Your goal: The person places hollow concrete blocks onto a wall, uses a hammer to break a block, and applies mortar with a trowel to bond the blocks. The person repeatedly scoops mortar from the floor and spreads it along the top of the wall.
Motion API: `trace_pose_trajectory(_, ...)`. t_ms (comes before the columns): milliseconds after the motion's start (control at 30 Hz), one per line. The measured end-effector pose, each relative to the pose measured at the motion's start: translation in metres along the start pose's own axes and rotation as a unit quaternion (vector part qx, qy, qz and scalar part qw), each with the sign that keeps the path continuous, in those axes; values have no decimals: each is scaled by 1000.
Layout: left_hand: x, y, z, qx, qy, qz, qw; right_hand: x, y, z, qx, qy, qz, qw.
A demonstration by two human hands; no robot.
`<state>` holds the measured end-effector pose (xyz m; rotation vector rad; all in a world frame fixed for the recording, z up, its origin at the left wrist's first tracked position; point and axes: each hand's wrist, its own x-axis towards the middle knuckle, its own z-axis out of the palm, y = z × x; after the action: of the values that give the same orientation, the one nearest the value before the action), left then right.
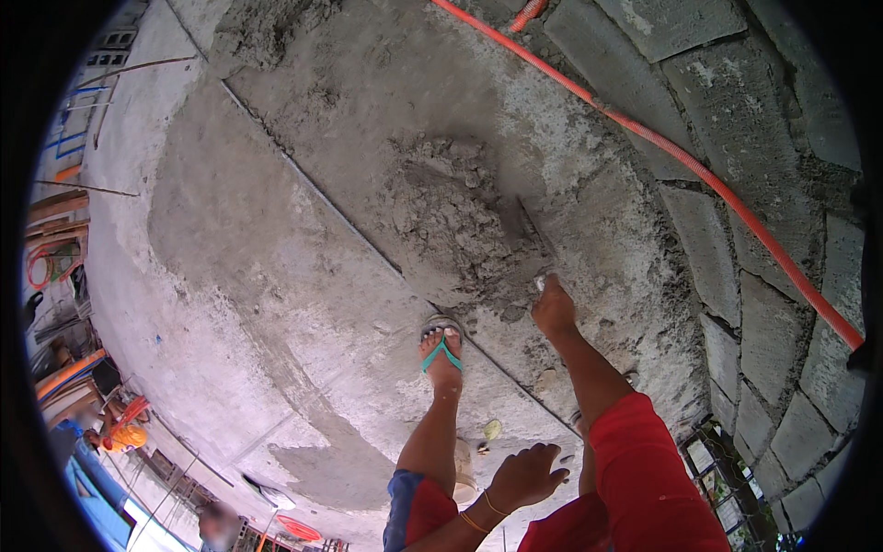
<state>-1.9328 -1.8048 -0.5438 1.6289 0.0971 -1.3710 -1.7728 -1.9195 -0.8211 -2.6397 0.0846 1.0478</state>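
My right hand [555,310] is closed round the pale handle of a trowel [536,228], whose thin blade shows nearly edge-on. The blade lies against the right side of a heap of wet grey mortar [451,216]. Closer to my body, my left hand [522,476] hangs above my knees, its fingers loosely bent, the thumb apart, and nothing seen in it. Part of its palm side is hidden. My foot in a green-strapped flip-flop [442,354] stands at the near edge of the heap, beside a long thin rod [340,216] lying across the floor.
An orange corrugated hose [658,140] runs along a concrete block wall [727,101] on the right. More mortar [267,37] lies at the far end. A pale round container [464,467] stands beside my leg. At the left rim are timber [57,207] and a person in orange [124,437].
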Motion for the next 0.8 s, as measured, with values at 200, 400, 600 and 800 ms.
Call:
trace_pose_trajectory(200, -4, 7, -17, 62, -29, 11, 998, -102, 13, 4, 69, -45, -23, 996)
trace_pose_trajectory(400, -9, 4, -17, 57, -93, 14, 994, -92, 28, 29, 310, -120, 258, 907)
trace_pose_trajectory(600, -13, -10, -18, 75, -42, 7, 996, 15, -71, 59, 424, -195, 106, 878)
trace_pose_trajectory(800, -8, -11, -12, 105, -49, -31, 993, -13, -68, -3, 336, -166, -10, 927)
